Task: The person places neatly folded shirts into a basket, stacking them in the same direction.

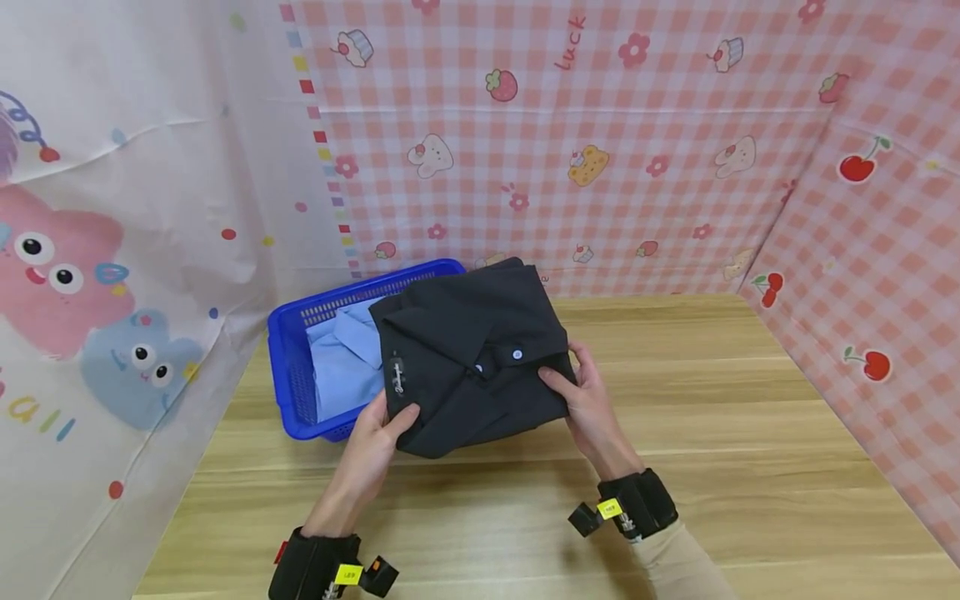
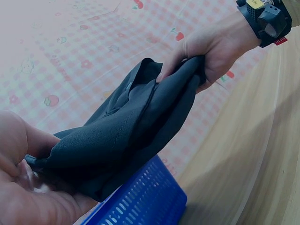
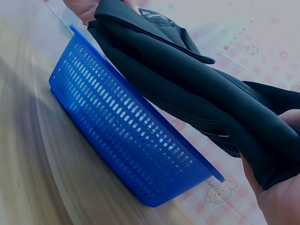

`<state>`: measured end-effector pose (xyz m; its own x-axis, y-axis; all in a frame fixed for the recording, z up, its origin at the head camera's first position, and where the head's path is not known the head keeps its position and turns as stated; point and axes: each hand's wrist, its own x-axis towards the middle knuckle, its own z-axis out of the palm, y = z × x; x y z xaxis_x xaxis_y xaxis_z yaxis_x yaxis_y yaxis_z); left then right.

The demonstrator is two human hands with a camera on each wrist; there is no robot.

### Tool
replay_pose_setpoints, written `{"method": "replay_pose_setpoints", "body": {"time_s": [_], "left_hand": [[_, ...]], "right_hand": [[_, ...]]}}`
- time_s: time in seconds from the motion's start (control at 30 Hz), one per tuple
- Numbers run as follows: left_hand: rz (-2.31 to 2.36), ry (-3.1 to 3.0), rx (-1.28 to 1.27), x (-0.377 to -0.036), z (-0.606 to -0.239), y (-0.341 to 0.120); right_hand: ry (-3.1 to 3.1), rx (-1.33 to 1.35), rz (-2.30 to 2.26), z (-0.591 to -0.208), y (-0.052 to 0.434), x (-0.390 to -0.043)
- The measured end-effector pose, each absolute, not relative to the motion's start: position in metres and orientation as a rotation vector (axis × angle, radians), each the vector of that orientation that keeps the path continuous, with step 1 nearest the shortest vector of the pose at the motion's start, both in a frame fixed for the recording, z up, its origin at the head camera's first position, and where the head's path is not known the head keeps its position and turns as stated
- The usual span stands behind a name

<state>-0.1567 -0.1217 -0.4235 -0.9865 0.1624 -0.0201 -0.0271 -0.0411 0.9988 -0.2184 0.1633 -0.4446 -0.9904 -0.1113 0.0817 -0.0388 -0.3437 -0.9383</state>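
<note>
A folded black shirt (image 1: 465, 358) with a collar and pale buttons is held up between both hands, tilted over the right part of a blue basket (image 1: 300, 429). My left hand (image 1: 375, 433) grips its near left corner, thumb on top and fingers underneath. At the right edge my right hand (image 1: 588, 400) pinches the cloth the same way. In the basket lies a folded light blue shirt (image 1: 345, 358), partly covered by the black one. The right wrist view shows the shirt's folded layers (image 3: 187, 89) above the basket's slotted side (image 3: 117, 122).
The basket stands at the left of a wooden table (image 1: 712, 433). A pink checked cloth wall (image 1: 480, 167) rises behind, another at the right. On the left hangs a white cloth (image 1: 187, 208) with cartoon figures.
</note>
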Motion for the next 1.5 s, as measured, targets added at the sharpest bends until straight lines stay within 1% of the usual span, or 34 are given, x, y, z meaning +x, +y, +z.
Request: {"method": "replay_pose_setpoints", "body": {"time_s": [0.63, 1.3, 1.5], "left_hand": [[2.216, 2.116, 0.084, -0.147, -0.421, -0.142], [2.165, 2.169, -0.006, -0.150, -0.416, -0.158], [2.149, 2.202, -0.045, -0.152, -0.411, -0.164]], "right_hand": [[1.755, -0.272, -2.457, -0.444, 0.142, -0.222], [1.726, -0.318, -2.448, -0.440, 0.125, -0.233], [1.734, -0.375, -2.428, -0.437, 0.119, -0.240]]}}
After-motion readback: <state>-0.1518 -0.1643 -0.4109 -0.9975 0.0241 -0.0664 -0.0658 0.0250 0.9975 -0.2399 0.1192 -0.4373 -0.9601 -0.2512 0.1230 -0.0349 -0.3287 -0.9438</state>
